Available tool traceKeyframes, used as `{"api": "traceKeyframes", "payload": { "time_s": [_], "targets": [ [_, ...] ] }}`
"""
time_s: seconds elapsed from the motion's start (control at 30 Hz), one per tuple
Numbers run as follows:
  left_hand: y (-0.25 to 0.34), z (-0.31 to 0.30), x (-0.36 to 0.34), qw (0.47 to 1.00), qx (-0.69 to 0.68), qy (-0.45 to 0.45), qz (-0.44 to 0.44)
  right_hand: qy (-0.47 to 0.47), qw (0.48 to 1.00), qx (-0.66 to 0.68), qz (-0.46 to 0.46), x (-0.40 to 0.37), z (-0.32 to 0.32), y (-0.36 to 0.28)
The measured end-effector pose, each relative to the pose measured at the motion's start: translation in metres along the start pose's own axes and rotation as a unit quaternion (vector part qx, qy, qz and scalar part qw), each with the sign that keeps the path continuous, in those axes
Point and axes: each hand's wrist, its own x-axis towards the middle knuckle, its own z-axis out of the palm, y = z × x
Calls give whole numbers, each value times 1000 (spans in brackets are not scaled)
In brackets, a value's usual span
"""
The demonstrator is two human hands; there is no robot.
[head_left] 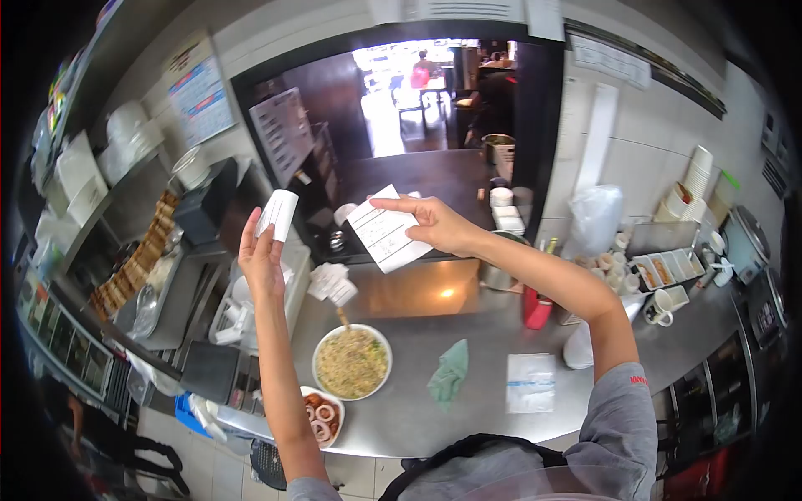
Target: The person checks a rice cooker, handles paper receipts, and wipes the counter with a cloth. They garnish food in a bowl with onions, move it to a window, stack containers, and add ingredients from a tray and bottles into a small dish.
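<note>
Both of my hands are raised over the back of the steel counter. My left hand (263, 255) holds a curled white paper slip (278, 214) between its fingers. Pinched between the thumb and fingers of my right hand (426, 224) is a flat white slip (386, 234) with dark lines and handwriting. More paper slips (332, 284) lie on the counter between and below the hands. Nearer to me stands a round white bowl of fried rice (352, 362), and beside it a smaller white dish (323, 417) holds reddish food with pale rings.
A green cloth (449, 372) and a white packet (530, 383) lie on the counter (418, 426). To the right are a red object (536, 309), a mug (658, 309) and stacked cups (697, 171). Shelves line the left. Part of another person (138, 447) shows at lower left.
</note>
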Motion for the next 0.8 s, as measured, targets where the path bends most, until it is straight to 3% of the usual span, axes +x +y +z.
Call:
{"api": "traceKeyframes", "payload": {
  "time_s": [0.3, 0.33, 0.43, 0.5, 0.57, 0.6, 0.63, 0.7, 0.77, 0.8],
  "targets": [
    [-63, 191, -87, 977, -11, -185, -106, 107, 957, -263, -60, -152, -183, -19],
    [-72, 207, -95, 973, -14, -197, -124, 178, 936, -289, -97, -164, -210, -12],
    [-100, 255, -121, 961, -37, -225, -159, 325, 910, -242, -90, -200, -299, -11],
    [-121, 281, -132, 958, -51, -226, -171, 383, 870, -287, -117, -220, -368, -23],
    [-133, 303, -143, 947, -10, -268, -175, 475, 787, -343, -192, -229, -448, -32],
    [-133, 316, -153, 945, -7, -267, -188, 545, 759, -302, -189, -237, -468, -53],
    [-130, 329, -160, 939, 14, -281, -200, 591, 684, -360, -234, -241, -510, -57],
    [-133, 347, -170, 942, 0, -265, -207, 672, 615, -371, -180, -257, -574, -64],
    [-138, 352, -172, 935, 25, -283, -211, 733, 596, -326, -27, -265, -601, -72],
    [-140, 354, -174, 936, 28, -281, -210, 737, 600, -311, -30, -265, -608, -78]
  ]
}}
